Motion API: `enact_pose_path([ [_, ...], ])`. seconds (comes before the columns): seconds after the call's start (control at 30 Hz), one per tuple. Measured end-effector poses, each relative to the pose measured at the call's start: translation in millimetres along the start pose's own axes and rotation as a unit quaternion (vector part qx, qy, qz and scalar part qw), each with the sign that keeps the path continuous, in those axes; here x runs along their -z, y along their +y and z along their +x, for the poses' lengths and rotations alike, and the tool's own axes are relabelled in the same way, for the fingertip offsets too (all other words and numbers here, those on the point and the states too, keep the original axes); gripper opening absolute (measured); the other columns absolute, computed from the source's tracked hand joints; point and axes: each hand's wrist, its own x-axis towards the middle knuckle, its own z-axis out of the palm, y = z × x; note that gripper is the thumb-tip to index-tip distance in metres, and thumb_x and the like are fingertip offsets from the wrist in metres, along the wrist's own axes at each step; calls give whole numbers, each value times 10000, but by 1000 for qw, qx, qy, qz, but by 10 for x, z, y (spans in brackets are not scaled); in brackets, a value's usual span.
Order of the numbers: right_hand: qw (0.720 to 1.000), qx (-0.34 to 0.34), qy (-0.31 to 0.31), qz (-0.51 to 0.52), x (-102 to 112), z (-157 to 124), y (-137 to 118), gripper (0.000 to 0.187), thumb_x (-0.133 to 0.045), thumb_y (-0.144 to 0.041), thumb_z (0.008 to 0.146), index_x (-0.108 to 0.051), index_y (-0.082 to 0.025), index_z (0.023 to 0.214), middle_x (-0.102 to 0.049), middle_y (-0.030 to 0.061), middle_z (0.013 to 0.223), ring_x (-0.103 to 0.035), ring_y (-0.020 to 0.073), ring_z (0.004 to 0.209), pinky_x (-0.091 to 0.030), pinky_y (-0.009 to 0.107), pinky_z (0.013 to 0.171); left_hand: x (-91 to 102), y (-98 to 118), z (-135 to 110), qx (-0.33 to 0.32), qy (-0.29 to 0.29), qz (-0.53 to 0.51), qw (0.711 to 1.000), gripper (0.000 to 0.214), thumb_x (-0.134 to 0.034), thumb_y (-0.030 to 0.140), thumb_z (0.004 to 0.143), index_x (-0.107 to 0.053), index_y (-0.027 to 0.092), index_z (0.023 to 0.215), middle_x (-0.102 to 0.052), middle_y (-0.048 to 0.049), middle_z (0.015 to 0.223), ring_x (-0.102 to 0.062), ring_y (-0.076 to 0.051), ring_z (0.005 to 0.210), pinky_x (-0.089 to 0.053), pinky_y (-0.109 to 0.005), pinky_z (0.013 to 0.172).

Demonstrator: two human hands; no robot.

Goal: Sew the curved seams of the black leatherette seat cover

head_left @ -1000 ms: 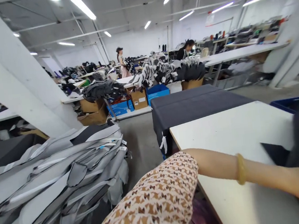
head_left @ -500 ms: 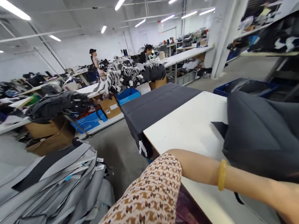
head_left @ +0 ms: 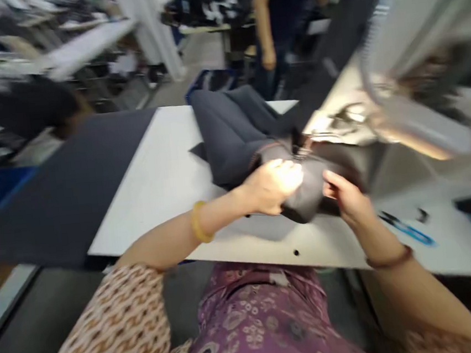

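Drawn in toward the body since the earlier view: dark grey fabric (head_left: 232,143) bunched on a white desk (head_left: 150,207), left hand (head_left: 272,187) closed over one fold, right hand (head_left: 343,196) gripping the other, apparently to keep the layers together.

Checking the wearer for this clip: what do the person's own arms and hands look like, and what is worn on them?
The left hand and right hand are bare, with no gloves. The left wrist wears a smooth yellow bangle, the right a thin dark brown bracelet. The cream sleeves with a small brown print cover the upper arms, beside a purple floral top.
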Motion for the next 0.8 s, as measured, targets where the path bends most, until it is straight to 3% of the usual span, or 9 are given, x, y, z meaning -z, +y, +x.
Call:
enact_pose_path([
  [0.07,998,-29,40,39,136,14,41,439,-704,-506,626,-461,-170,484,-411,-33,462,-351,39,417,-288,185,388,-115,-66,33,-3,34,-55,998,638,-550,308,725,-516,20,1293,-564,-195,1306,-522,-311,1211,-416,-419,1036],
  [0.17,994,-39,18,96,144,109,6,402,-726,-459,558,-473,-164,455,-444,-32,448,-375,32,406,-290,172,390,-184,-100,66,9,48,-76,996,623,-589,276,694,-545,31,1265,-589,-205,1267,-552,-318,1171,-428,-439,1011],
  [0.5,995,-31,0,96,179,133,-62,326,-700,-371,609,-502,-155,467,-489,-29,436,-425,37,379,-339,157,384,-252,-124,27,-9,120,-68,990,516,-586,231,643,-629,126,1146,-674,-123,1120,-606,-281,1071,-481,-408,906],
  [0.8,997,-13,-11,80,231,320,-71,262,-638,-314,654,-525,-162,474,-508,-27,430,-438,42,369,-352,152,375,-218,-133,109,14,111,-66,992,491,-558,209,637,-647,135,1114,-696,-109,1064,-625,-290,1034,-499,-410,876],
])
